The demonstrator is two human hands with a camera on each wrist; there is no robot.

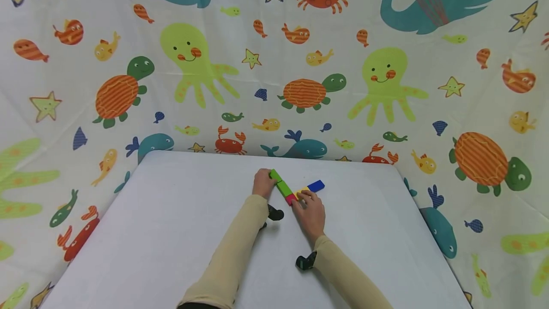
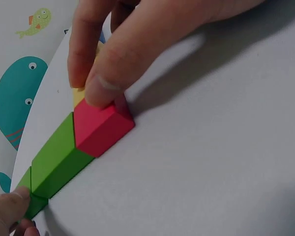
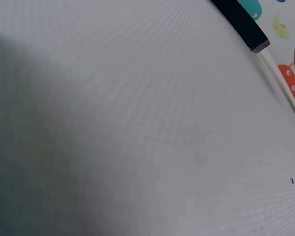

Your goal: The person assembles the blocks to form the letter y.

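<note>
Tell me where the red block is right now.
In the head view the red block lies mid-table, at the near end of the green block, under the right hand fingertips, beside the yellow block.

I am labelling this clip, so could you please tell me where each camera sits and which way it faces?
Head: looks forward and down at the white table; both sleeved arms, left hand, right hand.
Left wrist: low along the table at the red wooden block and green wooden block; fingertips.
Right wrist: bare table only.
Head and left wrist share the blocks.

White table (image 1: pixel 180 232) stood in front of a sea-creature printed curtain (image 1: pixel 274 85) with whales, turtles, octopuses, crabs, starfish. Blue block (image 1: pixel 316 185) lay at far end of the row, untouched. Black strap (image 3: pixel 241 22) showed in right wrist view.
</note>
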